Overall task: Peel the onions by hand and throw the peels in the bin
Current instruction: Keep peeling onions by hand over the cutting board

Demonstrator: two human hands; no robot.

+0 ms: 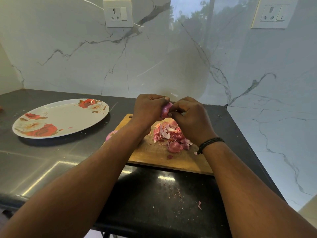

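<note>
My left hand (147, 107) grips a small pink onion (166, 109) above the far end of a wooden cutting board (154, 155). My right hand (187, 114) meets it from the right, its fingertips pinching at the onion's skin. A heap of pink and orange peels (169, 133) lies on the board under my hands, with an onion piece (175, 147) at its near edge. Another peeled onion (111, 134) shows partly behind my left forearm, beside the board. No bin is in view.
A white oval plate (60, 117) with red rose prints sits on the dark counter to the left. Marble walls close the back and right, with sockets (118, 13) above. Small peel scraps (199, 204) dot the counter near the front edge.
</note>
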